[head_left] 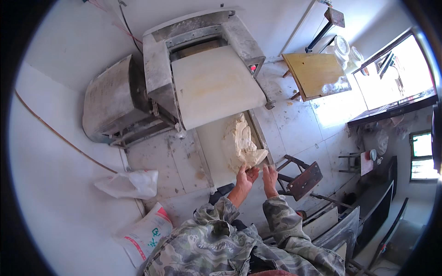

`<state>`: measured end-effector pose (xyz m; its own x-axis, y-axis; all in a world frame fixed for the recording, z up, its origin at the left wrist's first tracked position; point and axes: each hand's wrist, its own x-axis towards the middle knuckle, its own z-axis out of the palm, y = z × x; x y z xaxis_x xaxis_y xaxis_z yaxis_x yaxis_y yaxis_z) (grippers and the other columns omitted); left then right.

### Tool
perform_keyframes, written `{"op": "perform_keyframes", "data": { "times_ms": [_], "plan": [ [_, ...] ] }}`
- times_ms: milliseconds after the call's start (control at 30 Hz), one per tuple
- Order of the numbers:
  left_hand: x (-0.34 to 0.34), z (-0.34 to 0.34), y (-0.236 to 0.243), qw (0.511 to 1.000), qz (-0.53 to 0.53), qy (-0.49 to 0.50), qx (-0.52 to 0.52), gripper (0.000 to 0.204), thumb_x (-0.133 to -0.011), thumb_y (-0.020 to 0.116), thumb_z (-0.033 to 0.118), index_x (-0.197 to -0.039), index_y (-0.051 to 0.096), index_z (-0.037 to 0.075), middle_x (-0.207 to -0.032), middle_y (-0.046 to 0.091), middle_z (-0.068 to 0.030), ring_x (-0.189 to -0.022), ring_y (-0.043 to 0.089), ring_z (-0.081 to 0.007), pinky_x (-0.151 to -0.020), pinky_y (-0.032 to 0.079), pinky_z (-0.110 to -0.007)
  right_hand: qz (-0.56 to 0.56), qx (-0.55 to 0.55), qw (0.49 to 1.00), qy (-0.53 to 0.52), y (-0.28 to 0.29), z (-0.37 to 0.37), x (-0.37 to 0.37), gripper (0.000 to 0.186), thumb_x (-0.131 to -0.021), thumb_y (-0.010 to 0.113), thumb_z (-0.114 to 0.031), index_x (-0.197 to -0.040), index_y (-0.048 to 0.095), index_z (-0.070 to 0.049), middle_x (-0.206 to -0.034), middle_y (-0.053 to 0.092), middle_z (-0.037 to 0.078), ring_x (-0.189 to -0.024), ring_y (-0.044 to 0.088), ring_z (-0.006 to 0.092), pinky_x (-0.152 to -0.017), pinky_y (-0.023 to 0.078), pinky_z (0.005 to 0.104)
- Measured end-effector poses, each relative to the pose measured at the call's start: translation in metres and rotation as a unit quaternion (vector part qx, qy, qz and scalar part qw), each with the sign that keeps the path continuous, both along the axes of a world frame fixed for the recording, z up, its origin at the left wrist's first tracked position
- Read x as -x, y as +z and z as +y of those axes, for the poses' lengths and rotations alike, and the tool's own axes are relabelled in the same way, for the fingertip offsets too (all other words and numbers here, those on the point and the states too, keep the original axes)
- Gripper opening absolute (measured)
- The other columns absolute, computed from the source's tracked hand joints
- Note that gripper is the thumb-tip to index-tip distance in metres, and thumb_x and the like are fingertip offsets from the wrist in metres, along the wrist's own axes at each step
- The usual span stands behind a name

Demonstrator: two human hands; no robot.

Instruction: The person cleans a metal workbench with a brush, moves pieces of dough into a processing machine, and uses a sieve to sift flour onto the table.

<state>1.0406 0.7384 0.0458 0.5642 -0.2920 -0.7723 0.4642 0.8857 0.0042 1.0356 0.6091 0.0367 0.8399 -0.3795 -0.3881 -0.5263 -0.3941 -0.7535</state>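
A large, lumpy mass of pale dough (241,142) lies on a long flat tray (212,154) below the end of a machine's wide belt. At the dough's near end is my left hand (246,180), its palm partly showing and its fingertips against the dough's edge; thumb and fingers look apart. My right hand (270,177) is just to the right, beside the tray's near right corner. Its fingers point forward, stretched out, and I see nothing in them. Whether the right fingertips touch the dough is hard to make out.
Beyond the tray stands a flour-dusted machine (159,60) with a pale belt (216,87). A small wooden stool (305,181) is close on my right, a wooden table (315,76) farther off. A white plastic bag (133,184) and a printed sack (147,232) sit on the left.
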Motion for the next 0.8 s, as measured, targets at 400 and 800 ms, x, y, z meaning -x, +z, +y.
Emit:
{"op": "perform_keyframes", "data": {
  "times_ms": [400,800],
  "plan": [
    [-0.067,0.072,-0.011,0.985,-0.161,0.003,-0.061,0.033,-0.097,0.05,0.036,-0.106,0.062,0.006,-0.099,0.069,-0.0101,-0.086,0.067,-0.0216,-0.076,0.053,-0.036,-0.029,-0.361,0.928,-0.091,-0.003,0.091,-0.109,0.029,-0.084,0.066,-0.028,-0.091,0.068,0.0,-0.067,0.059,0.0,-0.056,0.051,0.0074,-0.047,0.04,0.0242],
    [-0.03,0.091,-0.026,0.919,-0.099,-0.283,-0.257,0.017,-0.094,0.055,0.027,-0.098,0.06,0.011,-0.092,0.067,-0.0052,-0.081,0.067,-0.0229,-0.066,0.052,-0.035,-0.04,-0.229,0.973,0.014,0.016,0.001,0.033,0.032,-0.088,0.059,-0.028,-0.104,0.067,-0.001,-0.08,0.064,0.002,-0.067,0.058,0.0113,-0.059,0.049,0.0268]
  ]
}}
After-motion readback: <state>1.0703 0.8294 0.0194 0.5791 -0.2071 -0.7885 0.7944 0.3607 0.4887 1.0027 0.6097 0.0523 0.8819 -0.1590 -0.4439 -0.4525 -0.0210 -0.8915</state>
